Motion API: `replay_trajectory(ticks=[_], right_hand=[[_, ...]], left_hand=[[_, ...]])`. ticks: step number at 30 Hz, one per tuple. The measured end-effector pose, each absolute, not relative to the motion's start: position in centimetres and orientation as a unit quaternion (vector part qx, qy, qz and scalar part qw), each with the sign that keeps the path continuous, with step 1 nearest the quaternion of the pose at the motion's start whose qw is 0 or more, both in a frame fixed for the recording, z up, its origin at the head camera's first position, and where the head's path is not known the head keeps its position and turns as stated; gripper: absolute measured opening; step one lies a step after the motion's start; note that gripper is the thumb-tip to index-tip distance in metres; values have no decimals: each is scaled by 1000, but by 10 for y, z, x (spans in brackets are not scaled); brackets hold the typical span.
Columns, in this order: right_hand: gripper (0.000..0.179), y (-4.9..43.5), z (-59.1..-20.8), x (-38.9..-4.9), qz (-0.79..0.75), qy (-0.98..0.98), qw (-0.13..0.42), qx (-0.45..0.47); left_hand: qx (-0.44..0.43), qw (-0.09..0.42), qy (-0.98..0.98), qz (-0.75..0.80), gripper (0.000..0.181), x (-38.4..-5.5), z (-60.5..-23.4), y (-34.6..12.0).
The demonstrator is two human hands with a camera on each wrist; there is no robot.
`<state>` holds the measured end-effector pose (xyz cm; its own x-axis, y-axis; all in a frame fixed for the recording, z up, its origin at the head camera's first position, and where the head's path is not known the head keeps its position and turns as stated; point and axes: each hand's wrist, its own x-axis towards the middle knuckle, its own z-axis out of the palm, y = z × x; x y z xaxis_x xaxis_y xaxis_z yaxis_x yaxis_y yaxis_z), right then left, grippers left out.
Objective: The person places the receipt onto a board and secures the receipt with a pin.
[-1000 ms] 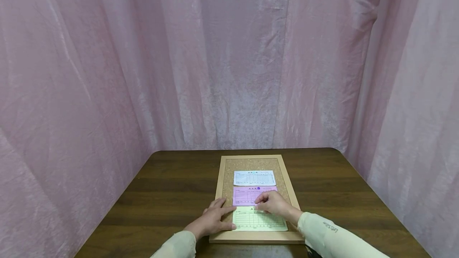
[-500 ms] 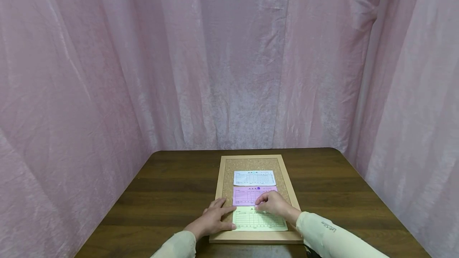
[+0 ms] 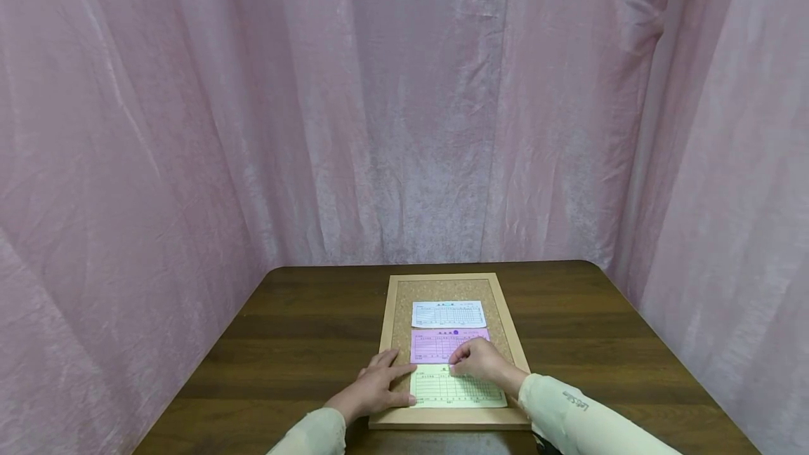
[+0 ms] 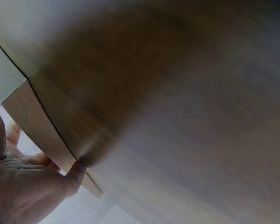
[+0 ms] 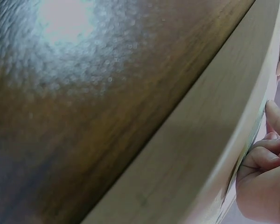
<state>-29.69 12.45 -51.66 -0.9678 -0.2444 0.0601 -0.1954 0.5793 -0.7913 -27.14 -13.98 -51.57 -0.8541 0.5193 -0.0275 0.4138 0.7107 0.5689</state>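
A framed corkboard (image 3: 404,293) lies flat, bearing three printed slips in a column. The yellow-green slip (image 3: 442,392) is nearest, the purple slip (image 3: 430,348) in the middle and the pale blue slip (image 3: 442,316) farthest. My left hand (image 3: 373,386) rests across the board's left side, fingers spread, index finger and thumb touching the green slip's left edge. Over that slip's top edge, my right hand (image 3: 482,362) pinches a small thing that its fingertips mostly hide. A round purple spot (image 3: 456,332) marks the purple slip's top. The right wrist view shows curled right fingers (image 5: 263,156).
The board stands on a dark wooden table (image 3: 303,335) near its front edge. Its raised light-wood frame (image 3: 455,418) runs under both wrists. Pink curtains (image 3: 430,125) hang behind the table and at both sides.
The right forearm and sleeve have shifted slightly to the left, while the right fingertips stay at the green slip's top edge. The left hand and the slips have not moved.
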Motion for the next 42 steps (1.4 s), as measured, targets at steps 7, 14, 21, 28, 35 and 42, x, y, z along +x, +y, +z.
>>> replay_trajectory(ticks=[7, 14, 21, 28, 35, 42], right_hand=[[10, 125, -516, -296, -438, 891, 27, -115], [10, 124, -514, -296, -429, 897, 39, -98], [10, 124, -516, -298, -424, 899, 33, -103], [9, 126, -516, -295, -434, 894, 29, -109], [7, 127, -515, -294, -441, 889, 34, -116], [5, 129, -517, -295, -447, 885, 27, -125]], left_hand=[[254, 91, 919, 287, 64, -271, -516, -139], [250, 95, 920, 286, 64, -270, -515, -139], [250, 94, 919, 290, 63, -270, -515, -139], [247, 94, 919, 291, 63, -270, -514, -138], [246, 93, 921, 288, 64, -270, -514, -138], [245, 92, 922, 286, 63, -269, -513, -138]])
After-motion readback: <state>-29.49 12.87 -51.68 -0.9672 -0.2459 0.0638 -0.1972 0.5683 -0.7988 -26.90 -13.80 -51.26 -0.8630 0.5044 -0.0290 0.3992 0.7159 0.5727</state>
